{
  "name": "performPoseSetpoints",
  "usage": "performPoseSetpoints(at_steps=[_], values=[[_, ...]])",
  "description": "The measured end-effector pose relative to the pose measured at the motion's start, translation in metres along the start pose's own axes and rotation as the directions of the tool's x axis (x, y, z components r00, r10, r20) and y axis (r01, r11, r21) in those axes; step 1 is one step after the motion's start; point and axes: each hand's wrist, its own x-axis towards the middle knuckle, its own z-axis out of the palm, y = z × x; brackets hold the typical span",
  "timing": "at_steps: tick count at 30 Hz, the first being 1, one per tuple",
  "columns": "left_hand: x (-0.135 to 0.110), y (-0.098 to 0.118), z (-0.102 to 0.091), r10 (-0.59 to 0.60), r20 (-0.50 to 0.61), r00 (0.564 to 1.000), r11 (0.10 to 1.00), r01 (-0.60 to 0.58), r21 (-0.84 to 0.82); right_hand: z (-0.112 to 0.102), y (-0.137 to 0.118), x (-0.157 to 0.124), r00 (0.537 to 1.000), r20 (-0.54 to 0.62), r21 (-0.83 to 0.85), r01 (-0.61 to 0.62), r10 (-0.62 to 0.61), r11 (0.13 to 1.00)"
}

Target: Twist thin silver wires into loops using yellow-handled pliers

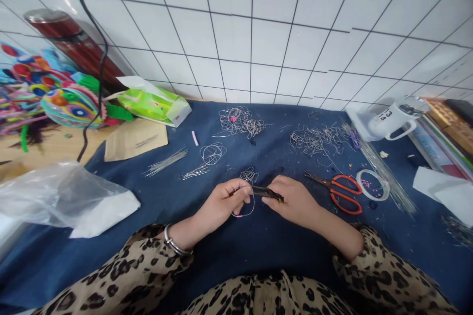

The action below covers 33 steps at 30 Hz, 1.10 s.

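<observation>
My left hand is closed, fingertips pinching a thin wire loop that hangs below the fingers. A few small pink beads sit at the bottom of the loop. In my right hand are dark-jawed pliers, pointing left. Their tips meet the wire at my left fingertips; the exact grip is too small to make out. Just behind my hands lies a little coil of wire. Orange-handled scissors rest to the right, beside a round white dish with pink beads.
Tangled wire, another tangle and cut wire lengths lie on the dark blue cloth. A white mug stands back right. Left are a plastic bag, a green packet, a red flask and a black cable.
</observation>
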Motion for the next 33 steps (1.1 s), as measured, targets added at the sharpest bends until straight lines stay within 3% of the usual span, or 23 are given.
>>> performPoseSetpoints(at_steps=[8, 17, 33], values=[[0.0008, -0.0002, -0.0004, 0.003, 0.005, 1.0, 1.0, -0.003, 0.003, 0.0033, -0.0008, -0.0026, 1.0, 0.019, -0.207, -0.004, 0.008, 0.978], [0.0006, 0.0013, 0.0001, 0.033, -0.027, 0.999, 0.999, -0.032, 0.03, -0.0001, -0.0031, -0.0042, 0.999, 0.002, -0.278, -0.034, 0.036, 0.96], [0.0015, -0.0049, -0.0028, 0.014, -0.005, 1.0, 0.982, -0.013, 0.191, 0.0013, 0.0005, -0.0039, 0.999, -0.024, -0.39, 0.028, -0.041, 0.92]])
